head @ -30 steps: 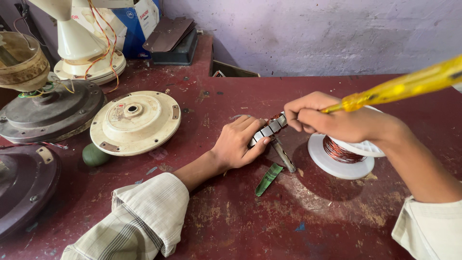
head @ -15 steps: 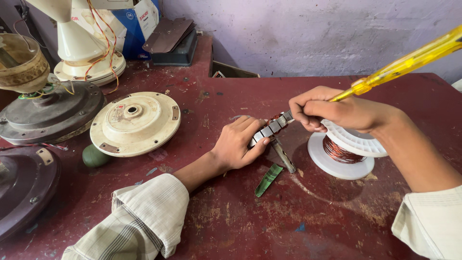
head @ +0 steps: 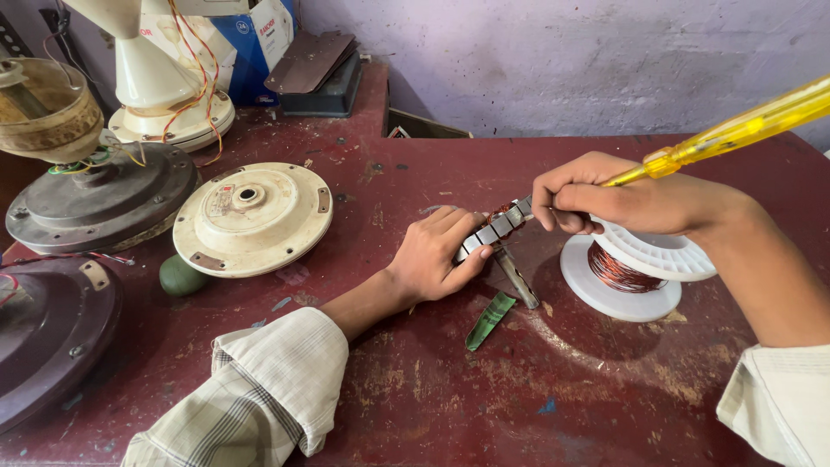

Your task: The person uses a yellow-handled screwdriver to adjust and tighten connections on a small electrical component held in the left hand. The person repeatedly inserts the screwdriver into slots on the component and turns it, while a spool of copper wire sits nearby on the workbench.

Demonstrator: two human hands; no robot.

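Note:
My left hand (head: 437, 252) grips a small metal stator core (head: 494, 229) with segmented teeth, holding it just above the dark red table (head: 432, 389). My right hand (head: 609, 197) holds a screwdriver with a yellow transparent handle (head: 735, 130); its tip end is hidden in my fist, close to the core. Under my right hand stands a white plastic spool of copper wire (head: 627, 272). A green paper strip (head: 489, 319) and a small metal tool (head: 517, 278) lie on the table below the core.
A cream round fan cover (head: 252, 216) lies left of centre, with a green oval object (head: 180, 276) by it. Grey (head: 104, 203) and dark maroon (head: 47, 333) fan housings sit at the left, a cream fan base with wires (head: 164, 95) and boxes behind.
My right hand with the screwdriver has shifted slightly; the handle tilts a little differently. My left hand keeps its grip on the core in the same place.

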